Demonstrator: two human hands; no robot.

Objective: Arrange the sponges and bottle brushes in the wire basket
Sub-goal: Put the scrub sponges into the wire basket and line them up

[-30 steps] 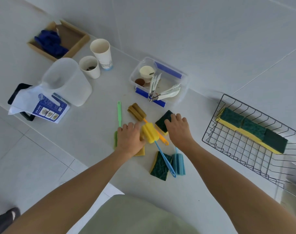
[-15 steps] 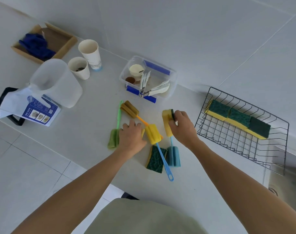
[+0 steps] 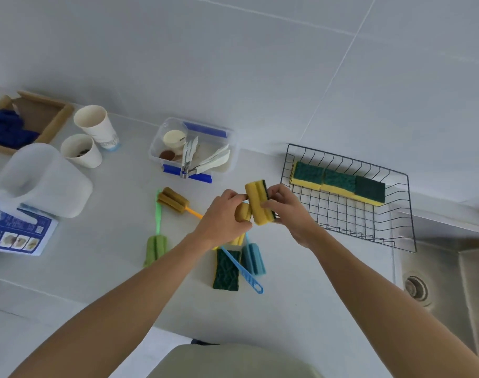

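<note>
Above the counter, my right hand [image 3: 286, 211] grips a yellow sponge with a dark green face [image 3: 259, 204], held on edge. My left hand [image 3: 223, 218] holds a second yellow sponge [image 3: 244, 212] pressed against the first. The black wire basket [image 3: 350, 221] lies just right of my hands, with three green-topped sponges [image 3: 339, 182] in a row along its far side. On the counter below my hands lie a green-faced sponge [image 3: 227, 270], a blue-headed brush [image 3: 253, 259], a blue-handled brush [image 3: 242, 270], a green brush [image 3: 156, 242] and a brown-headed, orange-handled brush [image 3: 174, 200].
A clear plastic box of utensils [image 3: 205, 148] stands behind the brushes. Two paper cups [image 3: 95, 129], a translucent jug [image 3: 43, 178], a blue leaflet [image 3: 17, 233] and a wooden tray with blue cloth [image 3: 53, 118] fill the left. A steel sink [image 3: 445, 282] lies at the right.
Both hands rose off the counter, each lifting a sponge, and came together beside the basket. The view has shifted toward the basket.
</note>
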